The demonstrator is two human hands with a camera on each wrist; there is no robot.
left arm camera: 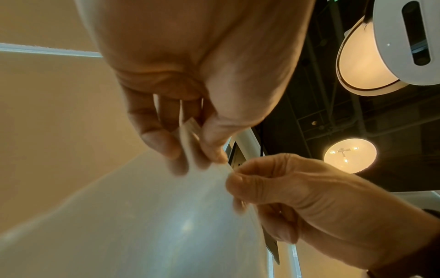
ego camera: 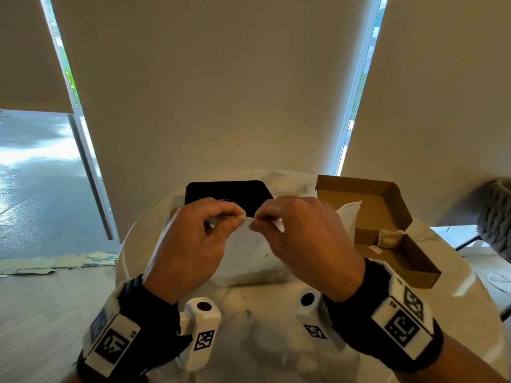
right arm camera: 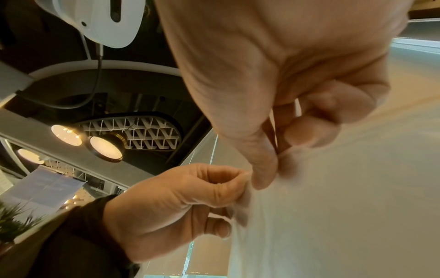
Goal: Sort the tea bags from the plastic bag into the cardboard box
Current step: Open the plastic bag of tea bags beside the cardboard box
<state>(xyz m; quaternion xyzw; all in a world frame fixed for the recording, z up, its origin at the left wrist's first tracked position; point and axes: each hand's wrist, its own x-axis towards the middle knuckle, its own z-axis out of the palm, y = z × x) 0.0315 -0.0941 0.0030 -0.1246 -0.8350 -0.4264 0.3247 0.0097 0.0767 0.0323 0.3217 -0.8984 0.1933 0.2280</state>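
The plastic bag (ego camera: 250, 254) stands on the marble table (ego camera: 276, 341), just left of the open cardboard box (ego camera: 387, 230), its milky film rising to a top edge held up between both hands. The left hand (ego camera: 193, 239) pinches that edge between thumb and curled forefinger; the right hand (ego camera: 301, 239) does the same right beside it, fingertips almost touching. The other fingers are curled in loosely and hold nothing.

The film looks thin, soft and probably slick, so a grip at the very rim, one layer to each hand, seems the place to part the mouth (whether each hand really has a separate layer cannot be told). It should weigh little and slump once released. The contents are hidden behind the cloudy plastic.

Inside the box, at its near compartment, sits one pale tea bag (ego camera: 389, 238), likely light and easily crushed. A black box (ego camera: 226, 193) lies left of the cardboard box, behind the hands.
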